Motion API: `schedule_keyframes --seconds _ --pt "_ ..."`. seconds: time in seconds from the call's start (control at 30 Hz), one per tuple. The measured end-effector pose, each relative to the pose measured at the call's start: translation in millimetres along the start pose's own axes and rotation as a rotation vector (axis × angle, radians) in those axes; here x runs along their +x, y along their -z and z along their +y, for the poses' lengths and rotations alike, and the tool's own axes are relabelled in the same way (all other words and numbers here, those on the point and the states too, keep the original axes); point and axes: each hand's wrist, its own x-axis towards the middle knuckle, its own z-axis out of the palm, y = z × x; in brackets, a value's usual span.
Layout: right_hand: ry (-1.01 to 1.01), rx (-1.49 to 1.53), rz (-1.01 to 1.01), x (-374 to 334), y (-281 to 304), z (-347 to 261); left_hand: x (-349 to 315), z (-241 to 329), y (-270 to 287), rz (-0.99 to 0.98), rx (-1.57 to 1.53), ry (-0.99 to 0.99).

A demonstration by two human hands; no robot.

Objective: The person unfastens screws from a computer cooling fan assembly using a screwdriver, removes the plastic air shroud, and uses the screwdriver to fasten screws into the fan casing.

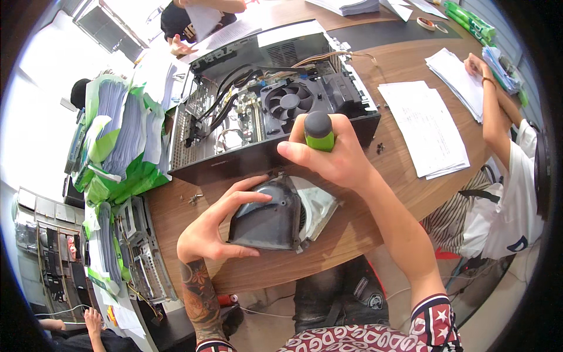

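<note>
My right hand is wrapped round the green and black handle of a screwdriver, held above the front edge of an opened desktop computer case. The hand hides the screwdriver's shaft and tip. Below it, my left hand grips a curved black plastic fan shroud, thumb at the near edge and fingers over the top. A pale metal plate sits against the shroud's right side. Inside the case are a black cooling fan, dark cables and a circuit board.
Loose screws lie on the wooden table, left of the shroud and right of the case. Printed sheets are at the right. Green-wrapped paper stacks crowd the left. Other people sit at the right, far side and lower left, their hands near papers.
</note>
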Motion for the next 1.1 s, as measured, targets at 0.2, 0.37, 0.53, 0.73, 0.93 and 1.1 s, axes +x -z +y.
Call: schedule_keyframes --seconds 0.2,0.37,0.53,0.73,0.93,1.1 --pt "0.012 0.015 -0.010 0.5 -0.5 1.7 -2.1 -4.0 0.5 0.000 -0.075 -0.008" --pt "0.045 -0.016 0.002 0.9 0.2 2.9 -1.2 -5.6 1.3 0.047 -0.138 0.014" --pt "0.016 -0.001 -0.005 0.8 -1.2 1.1 -0.9 -4.2 0.6 0.064 -0.070 0.022" --pt "-0.018 -0.012 -0.008 0.1 0.6 -1.6 0.0 -3.2 -0.1 0.046 0.010 0.047" --pt "-0.030 0.006 -0.008 0.8 0.7 -3.8 -0.6 3.0 3.3 -0.138 0.005 -0.051" --pt "-0.031 0.027 -0.010 0.7 0.3 -1.1 -1.9 4.5 -1.5 -0.175 0.126 -0.013"
